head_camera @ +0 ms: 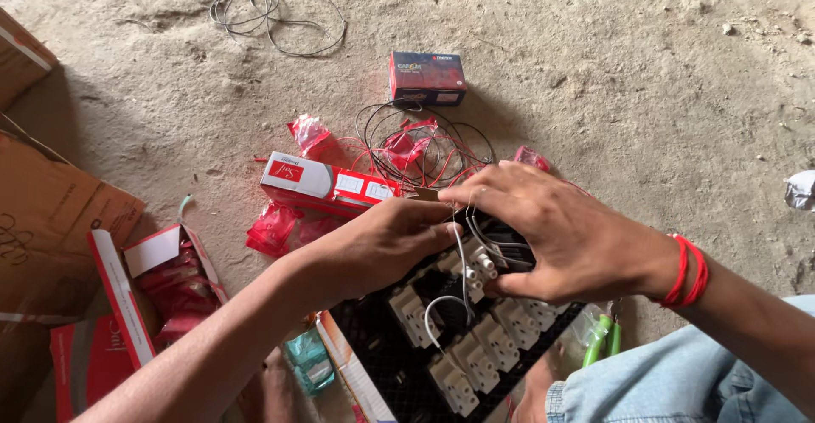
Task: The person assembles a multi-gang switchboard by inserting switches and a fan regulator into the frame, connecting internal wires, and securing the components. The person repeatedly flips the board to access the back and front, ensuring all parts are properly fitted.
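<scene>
My left hand [386, 240] and right hand [543, 232] pinch thin, springy white wires [463, 262] above the rigid, light black switch plate [382, 338], gripped best near their terminals.

— Where does your camera look from?
— You wear it on your head; it faces steeply down at the dusty floor [594, 67], close above your left hand [382, 240] and right hand [552, 236].
— Is there another view?
— No, only this one, nothing is shared.
</scene>
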